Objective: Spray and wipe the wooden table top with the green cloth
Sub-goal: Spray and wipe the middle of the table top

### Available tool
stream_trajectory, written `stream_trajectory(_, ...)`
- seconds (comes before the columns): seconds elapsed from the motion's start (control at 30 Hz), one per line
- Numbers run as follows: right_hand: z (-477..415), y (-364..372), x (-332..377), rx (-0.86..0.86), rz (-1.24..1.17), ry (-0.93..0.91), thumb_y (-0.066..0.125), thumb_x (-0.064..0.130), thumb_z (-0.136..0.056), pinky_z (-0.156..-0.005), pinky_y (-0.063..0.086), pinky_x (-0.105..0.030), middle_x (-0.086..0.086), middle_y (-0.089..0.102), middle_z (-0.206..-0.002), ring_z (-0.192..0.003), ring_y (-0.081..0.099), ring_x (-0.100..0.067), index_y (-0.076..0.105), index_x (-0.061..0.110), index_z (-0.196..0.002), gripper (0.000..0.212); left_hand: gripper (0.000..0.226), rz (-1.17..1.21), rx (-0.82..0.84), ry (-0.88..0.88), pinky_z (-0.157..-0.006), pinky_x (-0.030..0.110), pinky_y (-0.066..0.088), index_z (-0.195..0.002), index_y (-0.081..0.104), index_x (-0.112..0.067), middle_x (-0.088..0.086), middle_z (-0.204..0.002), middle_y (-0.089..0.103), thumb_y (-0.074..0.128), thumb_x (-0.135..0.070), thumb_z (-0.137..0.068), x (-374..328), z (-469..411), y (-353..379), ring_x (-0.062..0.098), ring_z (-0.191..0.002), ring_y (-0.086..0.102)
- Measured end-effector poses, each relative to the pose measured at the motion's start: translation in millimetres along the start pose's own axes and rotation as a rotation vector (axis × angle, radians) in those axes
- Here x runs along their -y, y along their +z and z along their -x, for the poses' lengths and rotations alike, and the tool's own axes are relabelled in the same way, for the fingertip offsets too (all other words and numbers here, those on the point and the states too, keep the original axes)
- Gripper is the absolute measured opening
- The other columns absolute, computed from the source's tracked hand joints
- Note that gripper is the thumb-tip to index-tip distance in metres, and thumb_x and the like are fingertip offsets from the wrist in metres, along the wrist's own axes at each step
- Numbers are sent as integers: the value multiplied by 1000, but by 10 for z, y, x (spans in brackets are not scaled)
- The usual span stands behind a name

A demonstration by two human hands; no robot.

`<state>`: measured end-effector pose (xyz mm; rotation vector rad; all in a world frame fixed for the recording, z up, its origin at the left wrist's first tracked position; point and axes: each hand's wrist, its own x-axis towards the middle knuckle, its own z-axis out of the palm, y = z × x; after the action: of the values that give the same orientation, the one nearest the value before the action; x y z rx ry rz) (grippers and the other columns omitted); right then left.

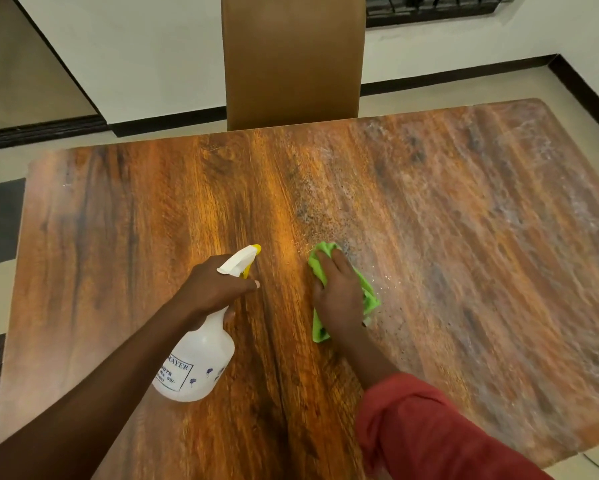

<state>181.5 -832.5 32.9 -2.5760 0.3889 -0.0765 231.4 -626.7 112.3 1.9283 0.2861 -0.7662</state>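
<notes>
Wooden counter (152,220) with streaky brown grain, spray droplets (325,216) and a wet film across its right half, crumpled green cloth (370,297) lying near the middle

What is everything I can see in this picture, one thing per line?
table: one, brown wood grain, fills the middle of the view
droplets: many, pale, spread over the table's right half
spray bottle: one, white with a yellow nozzle tip, over the table's near left part
cloth: one, green, bunched on the table near the middle
chair: one, tan, at the table's far edge
window grille: one, dark, top right on the wall
left hand: one, grips the spray bottle's neck
right hand: one, presses on the cloth
sleeve: one, red, on the right arm
</notes>
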Motion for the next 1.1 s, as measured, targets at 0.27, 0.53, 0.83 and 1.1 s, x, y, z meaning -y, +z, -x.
stream_trajectory(0.27,158,120,65,125,5,-371,58,11,-76,-101,43,-47,-12,55,-135,-125,50,-29,61,16,-126,51,35,38,-3,-3,-49,29,42,-111,61,-17,4,-59,53,75,-16,-79,-89,-94,42,21,-42,48)
stream_trajectory(0.53,-534,237,362,44,-83,-197,61,9,-82,-106,34,-38,-14,48,-140,-131,42,-31,58,11,-130,48,45,79,-35,-52,-53,31,43,-122,56,-21,8,-65,51,74,-14,-81,39,-153,-78,26,-51,48)
stream_trajectory(0.83,-687,282,296,-52,-135,-118,65,3,-77,-101,42,-41,-11,51,-137,-126,45,-28,59,14,-129,54,55,95,-139,-48,-54,31,45,-129,52,-23,11,-85,58,74,-20,-79,31,-263,-262,26,-64,56)
stream_trajectory(1.1,-357,635,863,141,-113,-467,72,3,-72,-87,49,-38,-15,58,-127,-112,57,-33,63,9,-122,51,54,122,-173,-62,-55,35,48,-126,54,-22,13,-79,57,73,-17,-76,32,-234,-413,26,-50,53)
